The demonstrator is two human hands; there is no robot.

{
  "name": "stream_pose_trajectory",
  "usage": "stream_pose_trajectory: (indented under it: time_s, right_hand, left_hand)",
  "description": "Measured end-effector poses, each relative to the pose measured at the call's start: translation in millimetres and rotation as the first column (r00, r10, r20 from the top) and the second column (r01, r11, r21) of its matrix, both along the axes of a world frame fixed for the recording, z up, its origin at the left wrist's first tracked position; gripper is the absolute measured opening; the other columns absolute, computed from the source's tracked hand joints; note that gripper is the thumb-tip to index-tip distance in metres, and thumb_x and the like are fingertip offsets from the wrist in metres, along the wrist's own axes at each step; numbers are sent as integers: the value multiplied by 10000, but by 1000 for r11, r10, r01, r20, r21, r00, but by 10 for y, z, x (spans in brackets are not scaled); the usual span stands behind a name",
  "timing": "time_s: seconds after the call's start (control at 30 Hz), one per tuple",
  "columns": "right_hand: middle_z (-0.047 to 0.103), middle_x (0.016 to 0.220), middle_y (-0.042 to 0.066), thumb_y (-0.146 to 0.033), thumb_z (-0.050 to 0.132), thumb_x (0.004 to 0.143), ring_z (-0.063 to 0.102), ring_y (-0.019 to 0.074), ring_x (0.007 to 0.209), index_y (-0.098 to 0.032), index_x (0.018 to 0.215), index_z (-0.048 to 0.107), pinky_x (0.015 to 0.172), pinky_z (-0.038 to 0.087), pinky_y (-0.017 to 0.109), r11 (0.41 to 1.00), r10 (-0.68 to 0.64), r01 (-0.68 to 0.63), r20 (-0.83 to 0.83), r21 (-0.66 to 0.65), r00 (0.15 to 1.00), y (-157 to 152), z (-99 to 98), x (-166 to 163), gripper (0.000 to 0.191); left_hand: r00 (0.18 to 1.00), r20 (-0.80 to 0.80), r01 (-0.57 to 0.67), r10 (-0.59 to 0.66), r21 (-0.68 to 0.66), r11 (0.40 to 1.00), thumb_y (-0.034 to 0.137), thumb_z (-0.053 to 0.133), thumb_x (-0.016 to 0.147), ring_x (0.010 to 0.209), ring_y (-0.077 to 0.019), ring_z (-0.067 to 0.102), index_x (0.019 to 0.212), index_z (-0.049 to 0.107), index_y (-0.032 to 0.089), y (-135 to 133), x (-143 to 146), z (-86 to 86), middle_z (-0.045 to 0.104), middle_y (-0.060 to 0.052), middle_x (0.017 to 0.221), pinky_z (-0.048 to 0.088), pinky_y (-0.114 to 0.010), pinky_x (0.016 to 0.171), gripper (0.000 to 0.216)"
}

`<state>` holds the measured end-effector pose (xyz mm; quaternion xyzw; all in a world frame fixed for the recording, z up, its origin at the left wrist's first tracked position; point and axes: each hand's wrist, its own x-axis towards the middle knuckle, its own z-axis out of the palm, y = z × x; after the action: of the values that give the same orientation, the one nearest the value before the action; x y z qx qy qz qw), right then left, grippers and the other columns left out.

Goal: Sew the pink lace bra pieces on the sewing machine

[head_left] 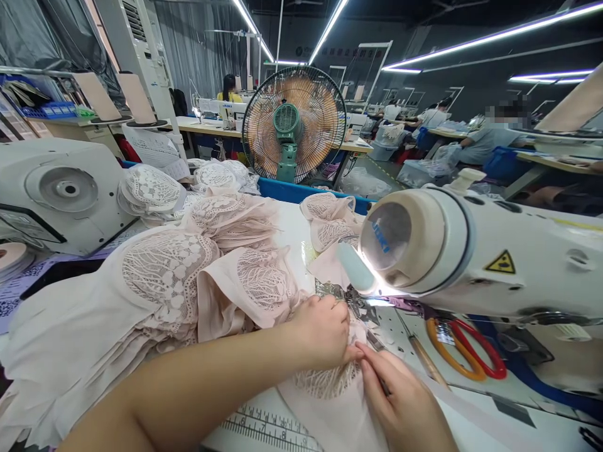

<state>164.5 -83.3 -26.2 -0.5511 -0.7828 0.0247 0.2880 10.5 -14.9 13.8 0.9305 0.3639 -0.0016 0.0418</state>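
Observation:
My left hand is curled on a pale pink lace fabric piece, pressing it down just in front of the presser foot of a white sewing machine. My right hand pinches the same piece at its near right edge, fingers closed, with a thin dark tool between them that I cannot name. The two hands touch each other. The needle itself is hidden in the glare of the machine lamp.
A heap of pink lace pieces lies left of the machine. Scissors with orange and red handles rest under the machine arm. A second machine stands at far left, a fan behind. Other workers sit at distant tables.

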Motion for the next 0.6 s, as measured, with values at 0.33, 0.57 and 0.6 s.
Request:
stream_pose_trajectory:
  time_s: [0.33, 0.57, 0.6]
  right_hand:
    - [596, 641, 23, -295, 388, 891, 603, 156, 594, -171, 970, 645, 489, 508, 244, 1000, -10, 9, -38, -28, 999, 0, -48, 11, 295]
    - [645, 717, 55, -283, 381, 890, 631, 167, 661, -143, 940, 640, 551, 533, 254, 999, -7, 7, 5, 35, 1000, 13, -58, 40, 298]
    - [645, 714, 54, -283, 381, 890, 633, 166, 659, -142, 945, 640, 546, 533, 252, 999, -9, 9, 14, 32, 1000, 15, -59, 40, 300]
  left_hand:
    - [998, 62, 4, -7, 47, 999, 530, 379, 869, 993, -242, 455, 1027, 616, 105, 15, -25, -27, 561, -107, 1073, 387, -369, 807, 511]
    - [977, 96, 183, -190, 81, 980, 374, 408, 886, 916, -224, 514, 945, 636, 117, -8, -39, -9, 608, -81, 948, 414, -354, 764, 349]
    - [980, 74, 178, -182, 60, 982, 380, 415, 884, 910, -228, 522, 948, 639, 120, -13, -38, -3, 609, -80, 951, 419, -359, 747, 349]
